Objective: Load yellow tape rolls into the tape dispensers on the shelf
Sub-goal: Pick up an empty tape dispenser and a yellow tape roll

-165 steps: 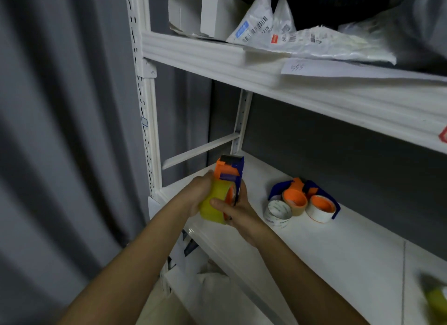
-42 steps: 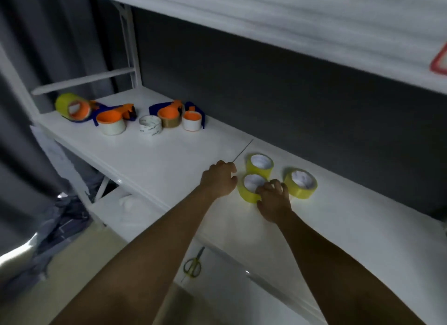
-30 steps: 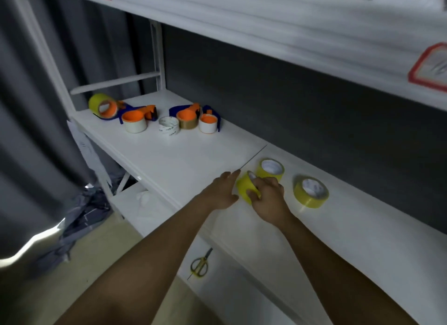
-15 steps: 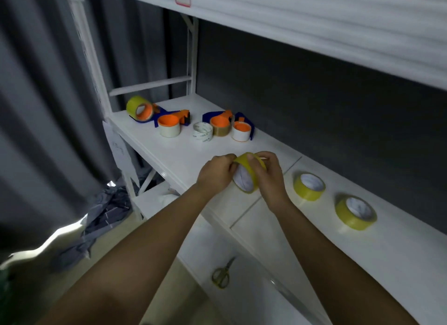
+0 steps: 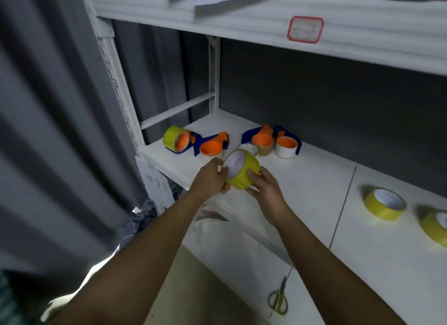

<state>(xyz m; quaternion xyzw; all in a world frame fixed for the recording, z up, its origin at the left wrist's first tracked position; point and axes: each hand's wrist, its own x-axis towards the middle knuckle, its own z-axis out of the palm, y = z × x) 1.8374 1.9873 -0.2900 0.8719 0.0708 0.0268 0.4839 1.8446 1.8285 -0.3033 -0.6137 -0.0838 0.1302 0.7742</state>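
Both hands hold one yellow tape roll [image 5: 244,173] above the front edge of the white shelf [image 5: 302,179]. My left hand [image 5: 210,178] pinches its left rim; my right hand [image 5: 262,186] curls round its lower right side. Behind it lie blue and orange tape dispensers: one loaded with a yellow roll [image 5: 177,138] at the far left, one with an empty orange hub [image 5: 211,148] beside it, and a pair [image 5: 272,140] further right. Two more yellow rolls [image 5: 384,205] [image 5: 435,225] lie flat at the right.
A white upright post [image 5: 116,82] and grey curtain [image 5: 48,131] stand at the left. An upper shelf with a red-framed label [image 5: 305,29] hangs overhead. Scissors [image 5: 278,300] lie on a lower shelf. A white tape core [image 5: 251,150] sits partly hidden behind the held roll.
My right hand picked a yellow roll off the shelf, my left hand joined it, and both carried it left toward the dispensers. The view swung left with them.
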